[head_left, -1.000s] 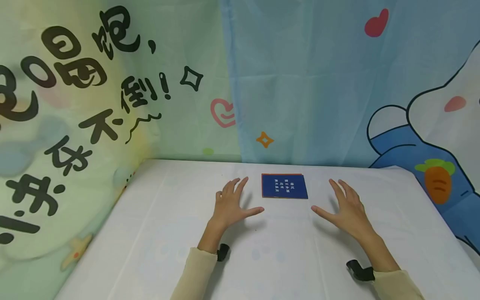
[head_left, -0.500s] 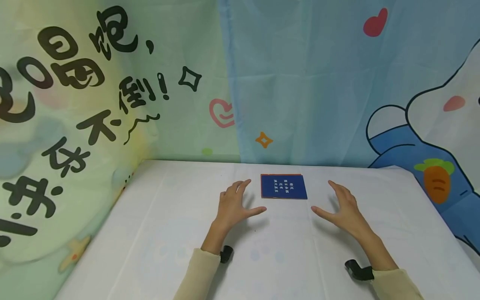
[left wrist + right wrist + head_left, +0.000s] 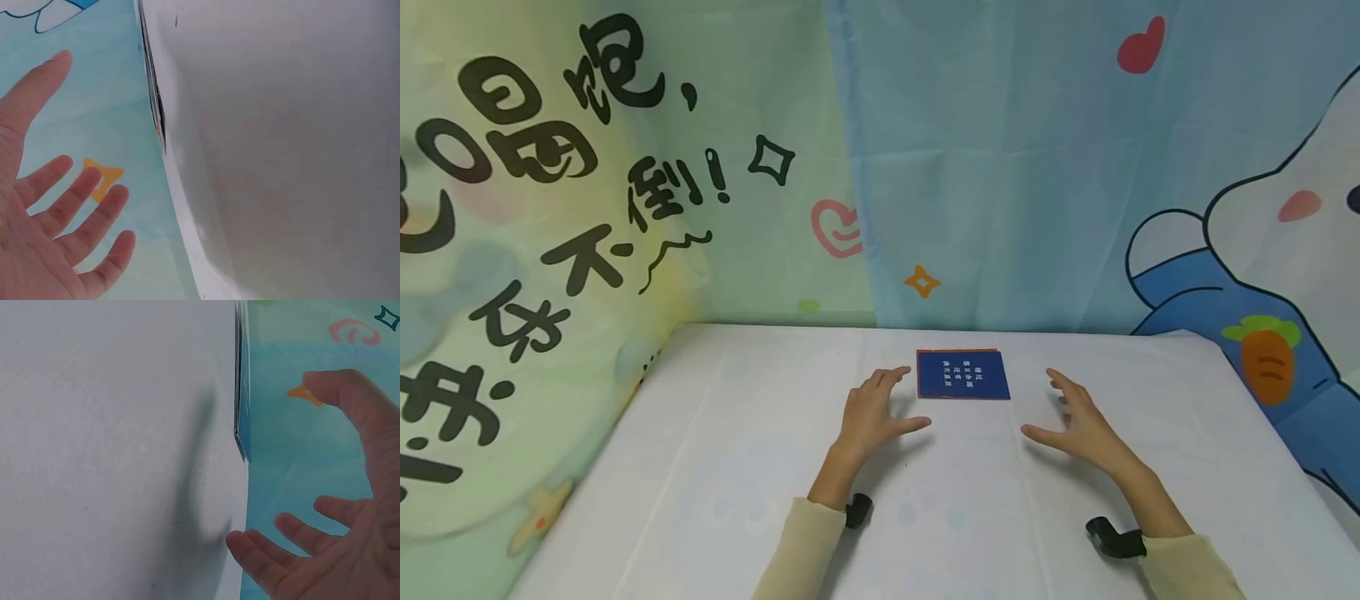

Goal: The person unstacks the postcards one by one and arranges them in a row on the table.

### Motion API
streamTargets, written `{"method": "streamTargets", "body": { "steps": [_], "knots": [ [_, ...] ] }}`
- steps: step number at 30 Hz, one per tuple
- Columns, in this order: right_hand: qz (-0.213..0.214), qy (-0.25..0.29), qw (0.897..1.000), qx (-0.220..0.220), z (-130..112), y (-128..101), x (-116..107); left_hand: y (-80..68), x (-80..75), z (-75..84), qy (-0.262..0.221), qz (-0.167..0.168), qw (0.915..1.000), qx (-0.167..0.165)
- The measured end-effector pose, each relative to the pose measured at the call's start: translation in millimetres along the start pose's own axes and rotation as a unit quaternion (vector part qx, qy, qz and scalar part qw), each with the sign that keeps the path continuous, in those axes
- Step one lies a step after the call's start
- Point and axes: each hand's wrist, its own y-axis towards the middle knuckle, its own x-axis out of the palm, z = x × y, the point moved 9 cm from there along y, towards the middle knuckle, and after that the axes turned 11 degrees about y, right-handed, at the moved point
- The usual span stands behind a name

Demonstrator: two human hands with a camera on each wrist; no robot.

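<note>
A flat dark blue booklet or folded card (image 3: 962, 375) with white characters and thin orange edges lies toward the back of the table. From the wrist views it appears edge-on as a thin stack of layers (image 3: 242, 381). My left hand (image 3: 868, 417) hovers at its left front corner, thumb spread away from gently bent fingers. On the other side, my right hand (image 3: 1086, 429) is held above the cloth with thumb and fingers apart. Both hands hold nothing. In the left wrist view the palm and fingers (image 3: 90, 234) show bare, apart from the card's edge (image 3: 153, 94).
A white cloth covers the table (image 3: 760, 417). Behind it hangs a blue-green printed curtain (image 3: 1000, 208), with large black characters on the left and a cartoon figure holding a carrot print (image 3: 1270, 367) at right. Black wrist cameras (image 3: 1116, 540) sit below each hand.
My left hand has moved slightly right, closer to the card. The fingers of both hands bend a little more. The head view has shifted slightly; the card lies still.
</note>
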Motion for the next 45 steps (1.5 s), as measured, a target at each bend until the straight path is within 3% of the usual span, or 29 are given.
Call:
{"method": "streamTargets", "body": {
  "steps": [8, 16, 21, 25, 32, 39, 45],
  "knots": [
    [-0.009, 0.016, 1.000, 0.003, 3.2, 5.2, 3.1, 2.2, 8.6, -0.8, -0.022, -0.033, 0.9990, -0.019],
    [-0.020, 0.030, 0.999, 0.001, 6.3, 12.4, 4.9, 4.3, 24.3, -4.2, -0.092, -0.063, 0.9934, -0.027],
    [-0.044, 0.040, 0.998, -0.002, 6.2, 16.4, 11.0, 5.1, 34.0, -9.0, -0.165, -0.083, 0.9817, -0.044],
    [-0.062, 0.082, 0.995, -0.002, 5.8, 19.7, 12.2, 5.2, 42.5, -12.1, -0.206, -0.104, 0.9715, -0.052],
    [-0.067, 0.141, 0.988, 0.003, 7.7, 26.9, 9.7, 9.8, 46.4, -10.3, -0.223, -0.092, 0.9703, -0.024],
    [-0.056, 0.112, 0.992, -0.003, 9.5, 39.8, 17.7, 12.2, 49.3, -13.8, -0.202, -0.106, 0.9734, -0.022],
    [-0.048, 0.113, 0.992, 0.005, 23.1, 59.9, 21.0, 18.0, 51.6, -18.3, -0.191, -0.091, 0.9771, -0.025]
  ]
}}
